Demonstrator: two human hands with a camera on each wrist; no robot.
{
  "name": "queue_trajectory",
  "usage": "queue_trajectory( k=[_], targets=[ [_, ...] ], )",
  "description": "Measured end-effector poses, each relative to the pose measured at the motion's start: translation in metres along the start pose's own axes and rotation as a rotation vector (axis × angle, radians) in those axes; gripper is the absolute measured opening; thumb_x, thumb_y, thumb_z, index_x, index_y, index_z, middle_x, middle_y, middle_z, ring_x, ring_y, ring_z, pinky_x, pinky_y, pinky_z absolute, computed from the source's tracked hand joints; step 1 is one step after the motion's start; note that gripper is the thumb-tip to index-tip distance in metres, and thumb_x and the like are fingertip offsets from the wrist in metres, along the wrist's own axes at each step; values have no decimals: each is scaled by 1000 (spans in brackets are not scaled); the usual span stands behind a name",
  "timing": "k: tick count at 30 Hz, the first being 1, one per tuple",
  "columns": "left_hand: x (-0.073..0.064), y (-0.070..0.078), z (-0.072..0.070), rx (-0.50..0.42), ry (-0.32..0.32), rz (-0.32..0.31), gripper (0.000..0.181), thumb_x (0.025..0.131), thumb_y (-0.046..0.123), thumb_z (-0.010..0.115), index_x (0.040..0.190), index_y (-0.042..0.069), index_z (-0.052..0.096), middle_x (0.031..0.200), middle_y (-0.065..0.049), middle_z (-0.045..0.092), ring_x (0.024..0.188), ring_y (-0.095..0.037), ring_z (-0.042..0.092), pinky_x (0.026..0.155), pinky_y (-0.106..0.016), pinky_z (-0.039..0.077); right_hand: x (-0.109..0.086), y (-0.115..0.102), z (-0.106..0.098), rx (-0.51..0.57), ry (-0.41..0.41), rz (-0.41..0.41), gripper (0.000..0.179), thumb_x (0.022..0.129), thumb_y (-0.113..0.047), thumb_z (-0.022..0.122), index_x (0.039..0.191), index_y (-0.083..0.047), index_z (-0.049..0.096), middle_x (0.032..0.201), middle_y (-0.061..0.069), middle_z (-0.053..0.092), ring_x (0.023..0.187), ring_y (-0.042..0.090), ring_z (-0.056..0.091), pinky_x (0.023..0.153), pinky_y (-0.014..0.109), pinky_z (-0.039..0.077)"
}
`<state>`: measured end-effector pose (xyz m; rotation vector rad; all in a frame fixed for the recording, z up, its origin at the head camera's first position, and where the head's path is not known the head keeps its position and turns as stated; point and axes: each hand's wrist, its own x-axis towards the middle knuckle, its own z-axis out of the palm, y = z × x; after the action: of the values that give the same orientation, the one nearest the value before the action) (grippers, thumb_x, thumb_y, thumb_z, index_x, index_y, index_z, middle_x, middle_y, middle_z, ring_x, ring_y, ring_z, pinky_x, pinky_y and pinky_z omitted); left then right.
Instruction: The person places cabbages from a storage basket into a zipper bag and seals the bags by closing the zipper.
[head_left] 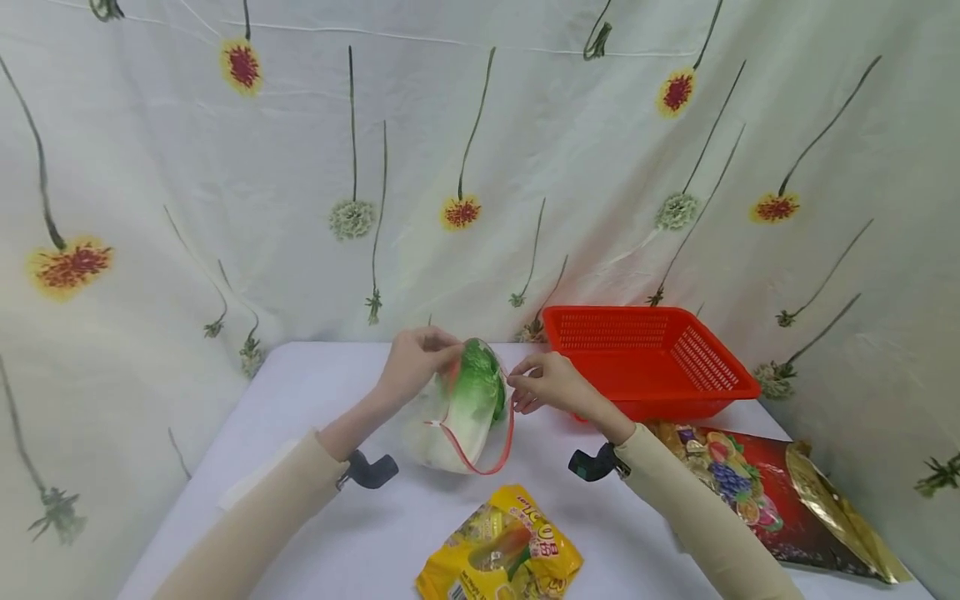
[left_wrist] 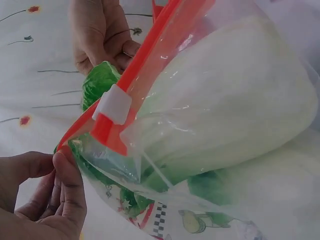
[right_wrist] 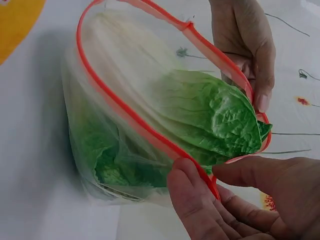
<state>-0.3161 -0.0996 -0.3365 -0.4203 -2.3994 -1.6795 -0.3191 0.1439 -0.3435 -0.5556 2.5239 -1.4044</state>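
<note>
A napa cabbage (head_left: pixel 474 385), with white stalk and green leaves, is in a clear zip bag (right_wrist: pixel 127 117) with a red-edged mouth. The mouth gapes around the leafy end, which reaches the opening. With thumb and fingers, my left hand (head_left: pixel 422 360) pinches the rim on the left side. My right hand (head_left: pixel 553 385) pinches the red edge on the opposite side, thumb against fingers. A white slider (left_wrist: pixel 113 104) sits on the red zip strip in the left wrist view. Printed pictures show on the bag's lower part there.
A red plastic basket (head_left: pixel 622 408) stands at the back right. Nearer me lies a yellow snack bag (head_left: pixel 501 550) with a mango picture. A large red and gold fruit-print packet (head_left: pixel 780 492) lies beside my right forearm. A flower-print curtain (head_left: pixel 420 275) hangs behind the table.
</note>
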Motion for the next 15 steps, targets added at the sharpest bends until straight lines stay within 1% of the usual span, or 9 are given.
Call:
queue_trajectory(
  k=[2, 5, 7, 8, 9, 13, 14, 15],
  targets=[
    [-2, 0, 0, -12, -10, 1, 12, 86, 14, 71, 95, 5, 71, 76, -8, 70, 63, -18, 62, 62, -34, 55, 1, 2, 2, 3, 13, -25, 19, 91, -10, 65, 102, 5, 67, 84, 17, 72, 72, 28, 73, 64, 32, 60],
    [-4, -2, -3, -17, -27, 9, 14, 86, 14, 71, 96, 5, 70, 78, -8, 71, 62, -18, 62, 60, -33, 55, 2, 4, 6, 13, 43, -46, 17, 90, -8, 66, 100, 5, 69, 86, 16, 73, 73, 24, 73, 66, 31, 60],
    [-9, -5, -7, 31, -60, 20, 15, 86, 18, 73, 95, 7, 68, 79, -7, 71, 63, -18, 62, 59, -32, 55, 3, 4, 8, 27, 62, -54, 17, 91, -9, 65, 100, 4, 70, 86, 16, 73, 73, 23, 73, 68, 34, 60],
    [-12, -5, -10, 70, -91, 31, 15, 86, 21, 73, 93, 9, 68, 78, -6, 71, 64, -18, 63, 60, -31, 54, 3, 4, 8, 37, 75, -58, 17, 91, -10, 65, 99, 4, 71, 85, 16, 73, 72, 23, 73, 68, 35, 60],
    [-17, -6, -14, 115, -135, 43, 15, 86, 23, 73, 91, 10, 68, 79, -4, 71, 65, -18, 64, 61, -31, 54, 3, 5, 9, 44, 88, -65, 17, 91, -10, 65, 98, 4, 71, 85, 17, 73, 71, 23, 73, 68, 36, 60],
    [-38, -5, -29, 334, -357, 115, 14, 84, 30, 74, 83, 18, 67, 78, 4, 70, 71, -15, 64, 63, -28, 53, 2, 5, 9, 106, 152, -59, 17, 92, -8, 62, 95, 6, 71, 80, 18, 73, 68, 23, 73, 70, 43, 59],
    [-42, -4, -32, 368, -411, 139, 13, 83, 29, 75, 84, 19, 68, 78, 6, 69, 72, -15, 64, 65, -27, 52, 2, 5, 9, 122, 171, -50, 17, 92, -8, 62, 95, 7, 71, 79, 18, 72, 67, 23, 72, 70, 44, 59],
    [-46, -5, -34, 394, -451, 159, 12, 83, 28, 75, 85, 19, 68, 79, 8, 69, 74, -13, 63, 66, -26, 52, 2, 4, 8, 140, 187, -42, 17, 92, -7, 61, 95, 7, 71, 79, 19, 72, 66, 23, 72, 70, 44, 59]
  ],
)
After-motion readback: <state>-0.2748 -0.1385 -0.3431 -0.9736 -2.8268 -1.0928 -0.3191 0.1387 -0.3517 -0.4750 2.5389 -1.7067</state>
